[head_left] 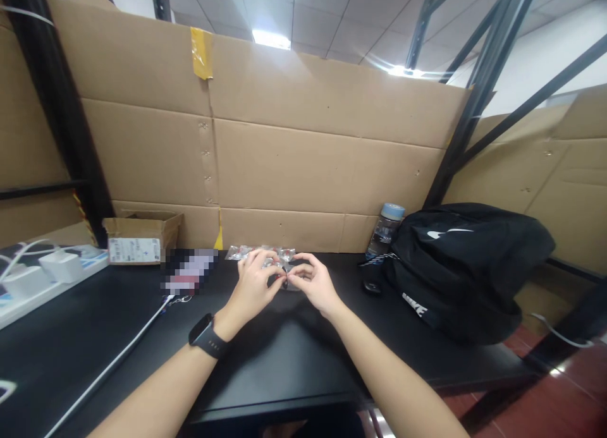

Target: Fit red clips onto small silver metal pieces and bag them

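Note:
My left hand (pixel 255 281), with a dark smartwatch (pixel 207 337) on its wrist, is closed in a pinch at the middle of the black table. Thumb and fingertips of my right hand (pixel 317 282) meet it from the other side, also pinching. Between them is a small dark piece (pixel 285 279), looking curved, with a hint of red; its kind is too small to make out. Small clear plastic packets (pixel 286 254) with bits of red inside lie just behind the fingers, partly hidden by my left hand.
At the left stand a white power strip (pixel 90 267) with chargers, an open cardboard box (pixel 142 239) and a blurred phone (pixel 190 270) on a white cable (pixel 114 362). A water bottle (pixel 385 232) and a black backpack (pixel 465 267) occupy the right. Cardboard panels (pixel 308 172) close off the back.

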### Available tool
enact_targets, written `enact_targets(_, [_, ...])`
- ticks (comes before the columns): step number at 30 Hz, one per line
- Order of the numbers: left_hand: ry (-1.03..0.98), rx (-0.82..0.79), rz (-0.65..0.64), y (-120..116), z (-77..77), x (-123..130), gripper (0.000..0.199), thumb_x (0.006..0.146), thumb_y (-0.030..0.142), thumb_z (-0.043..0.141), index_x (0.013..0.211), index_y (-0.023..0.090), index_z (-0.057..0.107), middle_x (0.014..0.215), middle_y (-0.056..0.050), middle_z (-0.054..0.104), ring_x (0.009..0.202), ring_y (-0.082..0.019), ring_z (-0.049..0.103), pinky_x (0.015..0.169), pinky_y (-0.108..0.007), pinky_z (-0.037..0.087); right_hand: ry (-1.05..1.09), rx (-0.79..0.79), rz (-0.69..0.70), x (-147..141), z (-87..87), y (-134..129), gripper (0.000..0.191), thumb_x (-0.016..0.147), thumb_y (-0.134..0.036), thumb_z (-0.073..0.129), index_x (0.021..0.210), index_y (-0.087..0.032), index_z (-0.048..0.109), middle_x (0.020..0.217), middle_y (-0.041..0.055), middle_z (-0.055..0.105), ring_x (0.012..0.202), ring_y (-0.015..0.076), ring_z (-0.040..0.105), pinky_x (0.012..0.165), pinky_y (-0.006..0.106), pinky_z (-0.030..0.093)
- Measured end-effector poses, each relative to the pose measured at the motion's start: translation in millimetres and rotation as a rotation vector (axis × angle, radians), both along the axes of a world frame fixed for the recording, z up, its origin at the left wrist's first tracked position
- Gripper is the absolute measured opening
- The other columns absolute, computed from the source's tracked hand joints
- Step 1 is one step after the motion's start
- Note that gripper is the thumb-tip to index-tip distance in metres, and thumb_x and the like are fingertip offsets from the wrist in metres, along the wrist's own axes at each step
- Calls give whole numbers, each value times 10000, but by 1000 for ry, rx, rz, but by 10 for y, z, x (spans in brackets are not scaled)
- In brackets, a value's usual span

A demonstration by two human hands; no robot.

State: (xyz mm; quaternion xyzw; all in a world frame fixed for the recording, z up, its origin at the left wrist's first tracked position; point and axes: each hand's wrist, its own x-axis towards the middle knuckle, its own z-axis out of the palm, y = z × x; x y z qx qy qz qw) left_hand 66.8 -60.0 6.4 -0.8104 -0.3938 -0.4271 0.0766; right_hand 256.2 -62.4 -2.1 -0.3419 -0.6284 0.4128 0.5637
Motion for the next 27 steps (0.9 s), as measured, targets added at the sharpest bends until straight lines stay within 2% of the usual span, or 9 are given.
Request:
enact_targets(6, [-126,-259,-77,-30,-2,47,298,1035,393,372,1129,299,639,1196,-38,615,1172,-243,526,974,-442,392,-56,22,64,21,-5,2,430,775,-298,751,1134,-237,523,834,-4,675,737,156,652,741,309,527])
enact_targets(9, [-15,-309,-67,-18,-62,58,259,969,475,503,1083,317,674,1253,-32,599,1214,-286,488,972,-478,385,-113,33,107,32,-22,14,374,815,-288,704,1135,-244,515,859,-4,659,712,146,629,683,283,507])
enact_targets(12, [102,-340,-40,9,-134,50,228,881,471,626,1019,313,716,1267,-44,595,1225,-327,461,954,-501,387,-209,89,47,62,-21,28,311,836,-265,668,1112,-241,527,839,-14,644,693,131,588,624,243,448])
enact_targets(15, [131,-376,-75,31,-137,22,298,897,520,587,1105,342,703,1284,-50,590,1226,-327,460,961,-508,389,-339,166,-14,128,9,26,280,850,-237,635,1115,-240,546,826,-20,648,667,121,548,621,238,421])
enact_targets(18, [93,-375,-86,57,-60,-52,359,974,531,438,1177,340,664,1281,-46,606,1206,-291,498,979,-481,386,-456,192,6,219,57,1,304,849,-215,621,1145,-244,560,829,-21,673,642,119,547,627,241,427])
enact_targets(20, [108,-382,-64,88,-6,-142,367,993,493,398,1080,293,692,1176,-49,661,1135,-268,557,960,-439,394,-539,180,55,278,83,-15,323,827,-191,633,1142,-243,580,822,-23,692,616,114,549,623,239,431])
enact_targets(22, [211,-420,-35,125,17,-254,350,949,484,474,871,249,721,990,-57,706,1018,-269,608,908,-403,406,-619,160,92,326,94,-19,325,794,-154,644,1106,-237,609,808,-28,708,603,111,553,625,234,436])
enact_targets(24, [324,-493,1,157,9,-363,287,837,493,624,725,245,717,885,-58,714,964,-291,622,885,-407,397,-676,133,118,364,93,-7,333,770,-123,642,1084,-233,627,780,-36,713,610,114,573,623,227,437])
enact_targets(27, [404,-610,19,178,-18,-465,182,682,440,768,693,264,723,845,-45,728,955,-312,628,889,-421,380,-735,117,120,441,91,34,271,788,-154,651,1050,-223,657,758,-35,703,624,117,590,617,222,434])
